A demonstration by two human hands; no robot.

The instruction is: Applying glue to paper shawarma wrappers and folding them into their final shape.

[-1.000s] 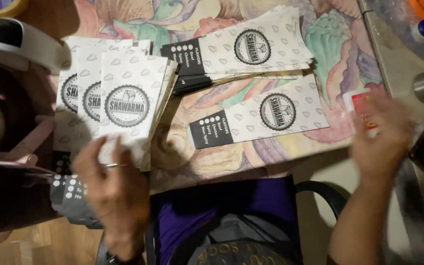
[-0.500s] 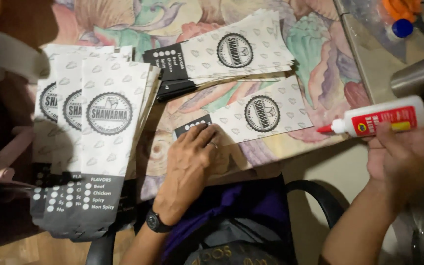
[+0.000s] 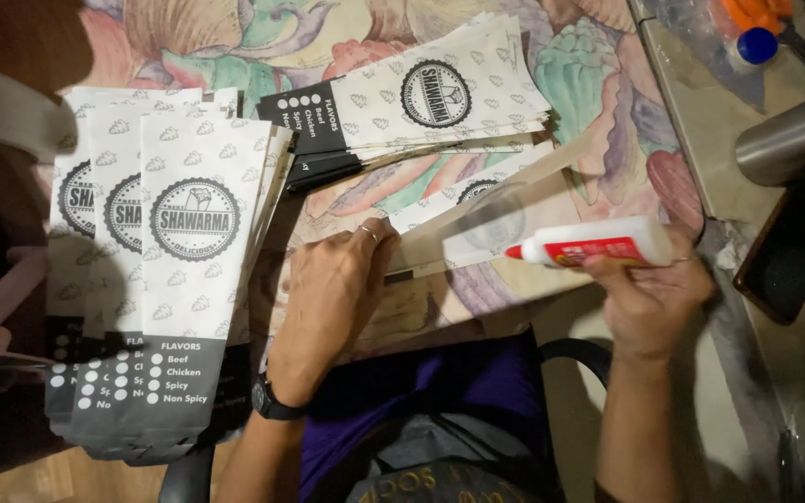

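My left hand presses flat on a single printed paper sleeve that lies on the flowered tablecloth, with one long flap of the sleeve lifted. My right hand grips a white glue bottle with a red tip and red label, held level with the tip pointing left over the sleeve. A stack of the same white-and-black printed sleeves lies just beyond. Another fanned stack of sleeves lies to the left and hangs over the table's edge.
At right stand a metal cylinder, a dark phone, and an orange-and-blue item at the top corner. A white object sits at far left. My lap and a chair rim lie below the table.
My left hand has slid right along the single sleeve and a flap has lifted. The glue bottle has moved left, over the sleeve. The view has shifted closer.
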